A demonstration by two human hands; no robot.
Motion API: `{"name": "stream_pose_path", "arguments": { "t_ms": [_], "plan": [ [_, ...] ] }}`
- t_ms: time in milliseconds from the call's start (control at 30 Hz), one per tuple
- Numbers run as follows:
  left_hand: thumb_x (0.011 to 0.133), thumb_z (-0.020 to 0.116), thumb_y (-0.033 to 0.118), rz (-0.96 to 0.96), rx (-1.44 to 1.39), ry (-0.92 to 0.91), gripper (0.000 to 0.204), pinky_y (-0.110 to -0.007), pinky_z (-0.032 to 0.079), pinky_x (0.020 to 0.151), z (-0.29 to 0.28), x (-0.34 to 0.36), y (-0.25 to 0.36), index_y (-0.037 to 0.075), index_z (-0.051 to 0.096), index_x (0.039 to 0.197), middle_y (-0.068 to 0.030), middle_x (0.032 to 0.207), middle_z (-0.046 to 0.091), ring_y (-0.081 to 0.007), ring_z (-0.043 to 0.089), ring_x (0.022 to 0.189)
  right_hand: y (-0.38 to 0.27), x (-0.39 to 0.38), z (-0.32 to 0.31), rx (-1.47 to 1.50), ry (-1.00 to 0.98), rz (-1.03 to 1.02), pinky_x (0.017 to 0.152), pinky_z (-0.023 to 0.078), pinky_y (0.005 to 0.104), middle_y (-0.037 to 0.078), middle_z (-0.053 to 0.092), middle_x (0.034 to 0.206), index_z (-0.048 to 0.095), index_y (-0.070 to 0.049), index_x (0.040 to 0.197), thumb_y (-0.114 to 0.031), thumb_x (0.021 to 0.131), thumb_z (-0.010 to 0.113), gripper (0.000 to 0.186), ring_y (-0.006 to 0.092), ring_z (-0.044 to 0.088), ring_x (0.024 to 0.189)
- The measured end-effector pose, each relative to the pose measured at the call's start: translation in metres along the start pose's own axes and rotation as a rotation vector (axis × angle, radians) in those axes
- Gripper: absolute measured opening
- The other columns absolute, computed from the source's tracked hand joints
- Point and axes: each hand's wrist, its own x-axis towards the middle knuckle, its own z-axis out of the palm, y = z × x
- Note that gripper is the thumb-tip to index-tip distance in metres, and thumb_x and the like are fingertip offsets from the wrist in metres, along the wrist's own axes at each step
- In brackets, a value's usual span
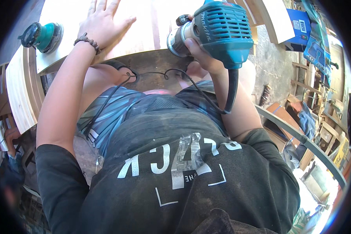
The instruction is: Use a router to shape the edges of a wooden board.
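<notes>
My left hand (pixel 100 24) lies flat on a pale wooden board (pixel 148 29), its fingers spread and the tips cut off by the top edge of the picture. In my right hand (pixel 202 56) is a teal corded trim router (pixel 227 34), gripped around its metal base and tilted over. The base rests on or hovers just over the board's near right part; I cannot tell which. From the motor end a black cord (pixel 231 93) hangs down and loops across my lap. A teal sander (pixel 45 36) stands at the board's left corner, left of my left hand.
Other wooden pieces (pixel 22 91) lie at the left, beside the board. To the right are a blue box (pixel 298 24), a curved grey bar (pixel 300 136) and piles of wood scraps and cardboard on the floor. My legs are under the board's near edge.
</notes>
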Motion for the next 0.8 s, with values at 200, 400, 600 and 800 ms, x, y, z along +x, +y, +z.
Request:
{"name": "stream_pose_path", "arguments": {
  "t_ms": [200,400,600,800],
  "plan": [
    [0.096,0.069,0.059,-0.002,0.081,0.005,0.099,-0.056,0.025,0.134,0.001,0.0,0.0,0.012,0.031,0.173,-0.0313,0.178,0.023,-0.0494,0.02,0.165,0.002,0.001,-0.002,-0.023,-0.021,-0.038,0.089,0.055,0.0461,0.007,0.073,0.103,0.073,-0.011,0.11,-0.022,0.085,0.083,0.029,0.0297,0.069,0.098],
    [0.097,0.068,0.059,0.05,0.072,0.03,0.099,-0.058,0.024,0.134,0.002,0.002,-0.002,0.008,0.03,0.173,-0.0325,0.177,0.023,-0.0506,0.02,0.165,0.019,-0.002,-0.001,-0.092,-0.133,-0.083,0.107,0.054,0.0423,0.012,0.071,0.133,0.067,-0.004,0.138,-0.004,0.086,0.083,0.055,0.0276,0.069,0.122],
    [0.097,0.067,0.06,0.018,0.092,0.016,0.099,-0.058,0.023,0.134,0.001,0.0,0.0,0.007,0.031,0.172,-0.0329,0.177,0.022,-0.0503,0.019,0.165,0.023,0.007,0.009,0.157,0.043,-0.064,0.097,0.055,0.0428,0.009,0.073,0.117,0.071,-0.007,0.125,-0.011,0.085,0.083,0.042,0.0279,0.07,0.109],
    [0.097,0.067,0.061,0.043,0.159,0.018,0.101,-0.058,0.021,0.135,-0.003,0.0,0.002,0.007,0.03,0.173,-0.032,0.178,0.02,-0.0496,0.018,0.166,0.017,0.02,0.009,0.006,0.084,-0.058,0.074,0.056,0.0444,0.002,0.076,0.086,0.078,-0.013,0.101,-0.025,0.08,0.085,0.025,0.0273,0.072,0.082]
  ]
}}
